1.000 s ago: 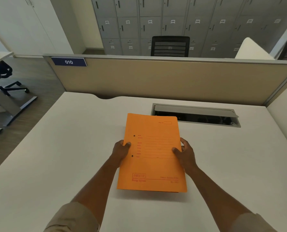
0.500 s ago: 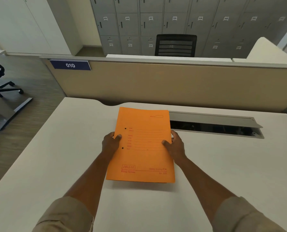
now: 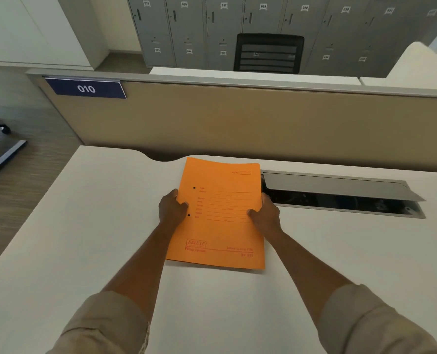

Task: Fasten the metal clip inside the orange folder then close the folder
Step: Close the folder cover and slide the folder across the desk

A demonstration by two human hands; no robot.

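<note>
— Orange card folder (image 3: 220,213) with red printing: where is it?
— Closed, flat on the white tabletop (image 3: 84,226), just beside the open grey cable hatch (image 3: 339,195).
— And each grip?
— Left hand (image 3: 171,209) clasps its left edge, right hand (image 3: 265,215) its right edge.

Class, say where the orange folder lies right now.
In the head view, the orange folder lies closed mid-desk, gripped by the left hand and right hand, just left of the cable hatch.

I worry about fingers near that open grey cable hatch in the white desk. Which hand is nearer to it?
Right. The right hand grips the orange paper folder at its right edge, just beside the grey cable hatch; the left hand holds the far, left edge.
</note>
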